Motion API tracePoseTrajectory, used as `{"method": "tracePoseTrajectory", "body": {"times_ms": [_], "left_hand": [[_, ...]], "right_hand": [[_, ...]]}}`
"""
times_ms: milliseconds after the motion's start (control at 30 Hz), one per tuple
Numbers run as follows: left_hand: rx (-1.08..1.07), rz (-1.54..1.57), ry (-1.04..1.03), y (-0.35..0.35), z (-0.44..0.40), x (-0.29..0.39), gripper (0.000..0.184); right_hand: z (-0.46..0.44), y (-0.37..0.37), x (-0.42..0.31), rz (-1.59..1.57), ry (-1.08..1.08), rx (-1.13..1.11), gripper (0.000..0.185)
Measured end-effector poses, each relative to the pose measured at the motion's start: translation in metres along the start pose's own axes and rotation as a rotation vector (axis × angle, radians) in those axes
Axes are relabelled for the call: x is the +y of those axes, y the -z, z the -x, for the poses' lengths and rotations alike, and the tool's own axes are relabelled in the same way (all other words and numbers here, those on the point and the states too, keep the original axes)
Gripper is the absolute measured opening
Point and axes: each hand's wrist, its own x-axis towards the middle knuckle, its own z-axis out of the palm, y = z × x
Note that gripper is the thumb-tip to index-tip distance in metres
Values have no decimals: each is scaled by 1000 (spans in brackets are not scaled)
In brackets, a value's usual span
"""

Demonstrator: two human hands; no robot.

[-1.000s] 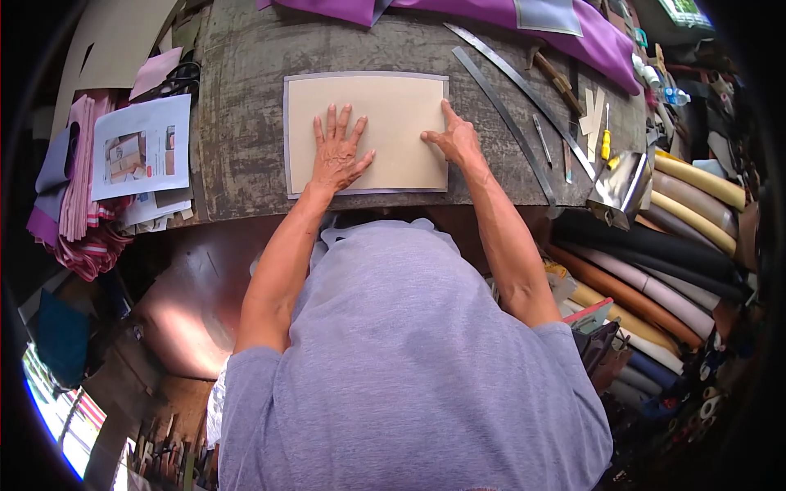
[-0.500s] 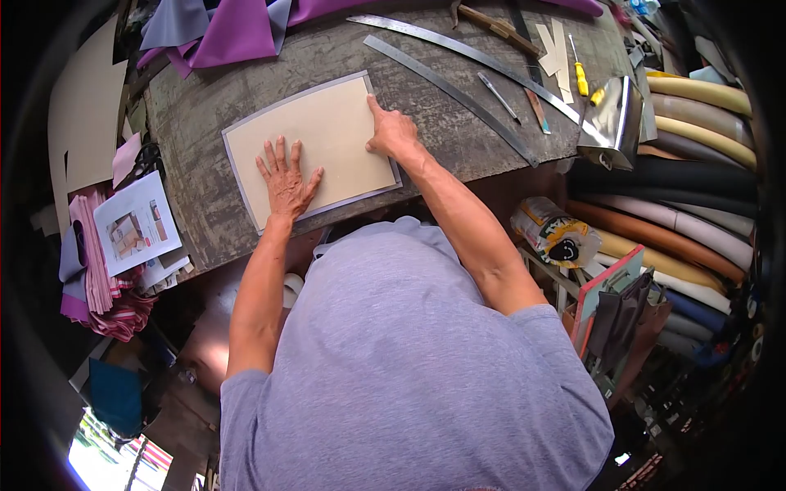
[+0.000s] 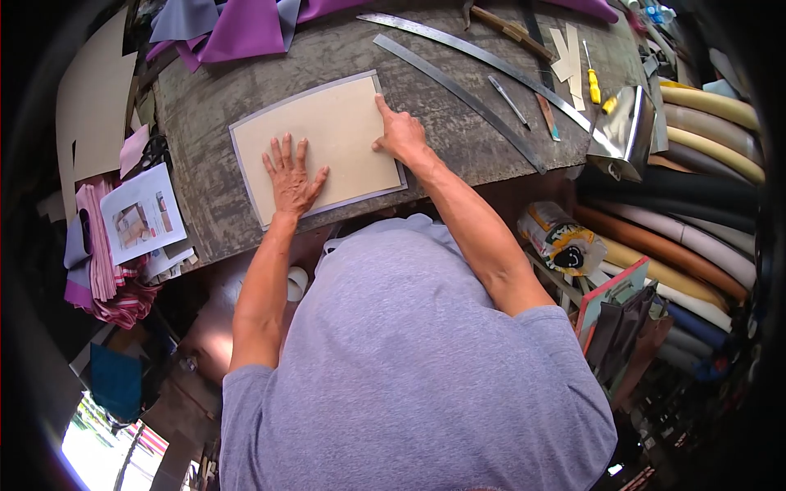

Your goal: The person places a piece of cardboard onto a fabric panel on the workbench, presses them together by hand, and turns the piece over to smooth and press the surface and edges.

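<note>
A beige rectangular board (image 3: 336, 123) lies on top of a slightly larger grey-lilac sheet (image 3: 304, 92), whose border shows around it. My left hand (image 3: 293, 182) rests flat on the lower left part of the board, fingers spread. At the board's right edge is my right hand (image 3: 403, 137), its index finger stretched toward the upper right corner and its thumb apart from it, pressing on the board. The remaining fingers of that hand are mostly hidden. Neither hand grips anything.
On the worn table (image 3: 205, 188) lie a long steel ruler (image 3: 458, 102), a curved metal strip (image 3: 491, 61), a silver pen (image 3: 509, 102), a hammer (image 3: 512, 33) and a yellow-handled screwdriver (image 3: 593, 82). Purple material (image 3: 246, 33) sits at the back; rolled material (image 3: 671, 221) is stacked right.
The whole view has shifted slightly to the right. Both hands keep their places on the board, and nothing has been picked up or let go.
</note>
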Motion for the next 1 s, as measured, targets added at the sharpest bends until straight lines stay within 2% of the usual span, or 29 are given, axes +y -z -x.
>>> {"method": "tracePoseTrajectory", "body": {"times_ms": [167,267,300,400,500,600,633,733,867,1000], "left_hand": [[-9,-15,15,0,2,0,80],[-2,-9,16,-5,0,-3,79],[-1,-10,19,-4,-1,-2,79],[0,-3,19,-2,1,0,78],[8,2,19,-2,1,1,78],[21,3,14,-4,2,0,78],[27,4,7,-4,1,-1,78],[7,8,22,-3,1,0,78],[-20,-7,24,-6,1,-2,77],[-30,-13,21,-3,1,0,78]], "right_hand": [[2,-2,6,-67,44,48,99],[9,-18,34,-406,27,91,92],[23,-17,41,-555,-18,12,90],[80,-16,44,-876,-110,-43,84],[109,-36,55,-916,-24,74,79],[128,-54,54,-661,101,326,73],[140,-55,49,-636,42,277,63],[155,-79,68,-36,485,496,55],[153,-90,53,189,713,454,51],[149,-114,56,314,674,427,59]]}}
